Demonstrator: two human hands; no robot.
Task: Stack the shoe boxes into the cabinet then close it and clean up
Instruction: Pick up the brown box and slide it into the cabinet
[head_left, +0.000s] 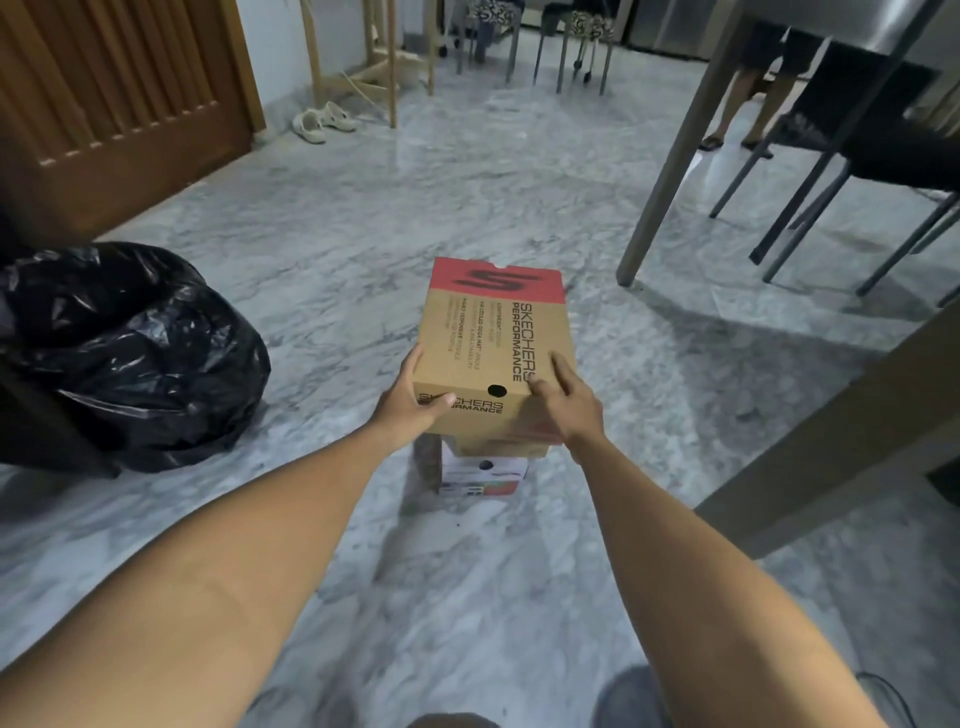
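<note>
Head view, the only one I have, looks down over both forearms to a stack of shoe boxes on the marble floor (322, 218). My left hand (410, 408) grips the near left corner of the top shoe box (493, 343), thumb lying across the printed near end face and the other fingers wrapped up the left side. My right hand (569, 402) is on the near right corner, fingers curled over the top edge with the fingertips pressed on the lid; the palm hides the side wall, so I cannot tell how far the grip reaches down. This brown cardboard box has its long axis running away from me, the red end with the big S logo pointing far, the end with the round black hole pointing at me. It sits level, atop a second brown box (506, 446), which in turn rests on a white box (483, 475) on the floor; I see only their near ends. A stuffed black bin bag (135, 353) lies well apart to the left, beside a wooden slatted door (119, 104). Table legs (675, 156) and chair legs (800, 208) stand to the right, and a pair of pale sandals (322, 122) lies far back.
</note>
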